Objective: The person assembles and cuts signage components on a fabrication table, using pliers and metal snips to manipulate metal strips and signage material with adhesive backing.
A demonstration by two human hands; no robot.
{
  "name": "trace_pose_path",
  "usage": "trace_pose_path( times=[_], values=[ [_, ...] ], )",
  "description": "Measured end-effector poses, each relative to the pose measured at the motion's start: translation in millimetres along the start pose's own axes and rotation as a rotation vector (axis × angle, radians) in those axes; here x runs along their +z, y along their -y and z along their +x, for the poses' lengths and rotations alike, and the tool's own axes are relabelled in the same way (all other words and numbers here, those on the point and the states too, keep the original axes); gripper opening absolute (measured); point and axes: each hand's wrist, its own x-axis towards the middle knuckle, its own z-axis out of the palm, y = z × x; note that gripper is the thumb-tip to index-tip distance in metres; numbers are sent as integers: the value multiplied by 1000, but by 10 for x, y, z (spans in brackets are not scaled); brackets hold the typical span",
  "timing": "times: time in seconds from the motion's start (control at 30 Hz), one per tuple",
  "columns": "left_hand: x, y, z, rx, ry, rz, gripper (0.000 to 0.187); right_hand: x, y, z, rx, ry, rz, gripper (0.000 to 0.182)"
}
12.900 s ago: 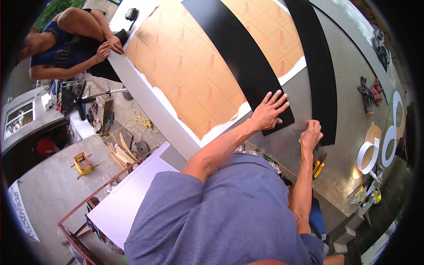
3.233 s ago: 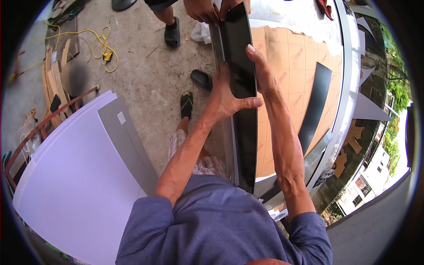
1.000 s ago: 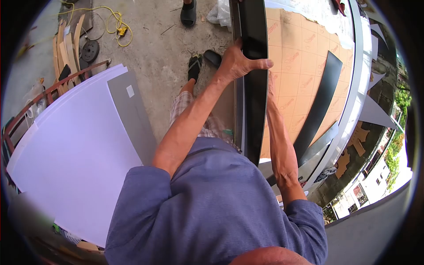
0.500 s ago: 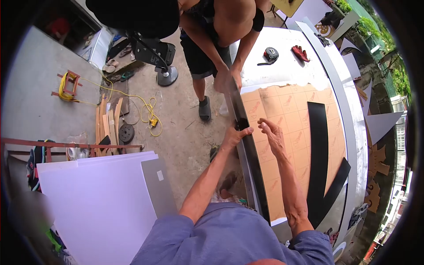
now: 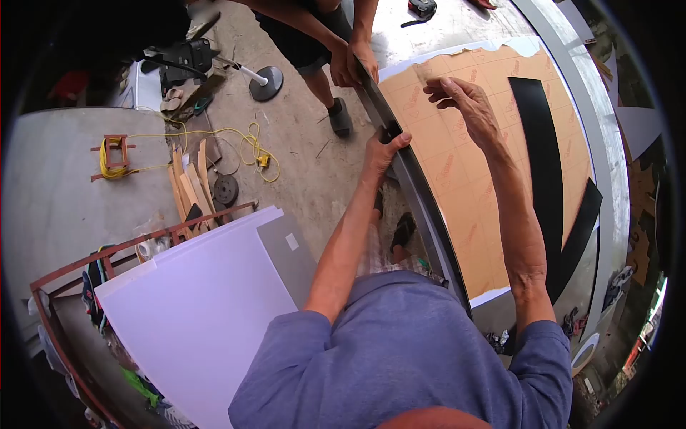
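A long dark strip (image 5: 426,187) runs on edge along the near side of the worktable. My left hand (image 5: 384,150) is closed around it, thumb over the top. Over the brown paper-covered sheet (image 5: 457,193), my right hand (image 5: 468,107) is raised, its fingers loosely bent and apart, with nothing visible in them. At the strip's far end, another person's hands (image 5: 351,63) grip it. Two flat black strips, a longer one (image 5: 537,143) and a shorter one (image 5: 582,222), lie on the sheet to the right of my right arm.
White panels (image 5: 193,314) and a grey panel (image 5: 289,247) lie stacked at left. A tape measure (image 5: 421,8) sits at the table's far end. On the floor are a fan base (image 5: 266,84), a yellow cord (image 5: 246,154) and wood offcuts (image 5: 189,189).
My right hand has moved forward over the sheet and its fingers have loosened. My left hand stays on the strip. The camera view has shifted, and the other person keeps hold of the far end.
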Motion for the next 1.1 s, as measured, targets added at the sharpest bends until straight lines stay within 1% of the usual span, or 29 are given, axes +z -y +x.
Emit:
trace_pose_path(
  times=[0.1, 0.23, 0.27, 0.3, 0.4, 0.53, 0.63, 0.67, 0.77, 0.8, 0.87, 0.9, 1.0, 1.1],
  values=[
    [43, -82, -49, 29, 11, -29, 76, 110, -636, 147, 169, -3, 43, 46],
    [50, -100, -53, 26, -1, -53, 81, 322, -1236, 439, 278, 54, 50, 42],
    [70, -116, -62, 32, -14, -45, 83, 353, -1328, 540, 293, 59, 28, 38],
    [75, -141, -52, 41, -29, -37, 85, 409, -1367, 651, 261, 49, 56, 37],
    [64, -180, -56, -28, -4, -52, 92, 571, -1516, 950, 170, 16, 134, 34],
    [43, -140, -23, -40, -5, -93, 100, 668, -1501, 1252, 209, -61, 191, 35],
    [26, -147, -37, -56, -4, -100, 105, 717, -1461, 1317, 186, 18, -17, 38],
    [15, -135, -36, -60, -4, -104, 107, 701, -1656, 1377, 104, 2, -161, 41],
    [0, -200, -14, -57, 2, -65, 116, 744, -1727, 1412, 114, -31, -201, 42],
    [-16, -236, 4, -52, 6, -42, 120, 752, -1721, 1406, 126, -7, -192, 42],
    [-94, -253, 94, -26, 57, 21, 128, 768, -1709, 1366, 148, 37, -173, 40],
    [-126, -260, 136, -11, 83, 55, 132, 794, -1749, 1358, 141, 15, -189, 40],
    [-158, -288, 192, -44, 152, 54, 140, 894, -1807, 1298, 143, -40, -202, 39],
    [-162, -267, 202, -27, 156, 63, 141, 933, -1763, 1246, 169, -67, -164, 39]
  ],
)
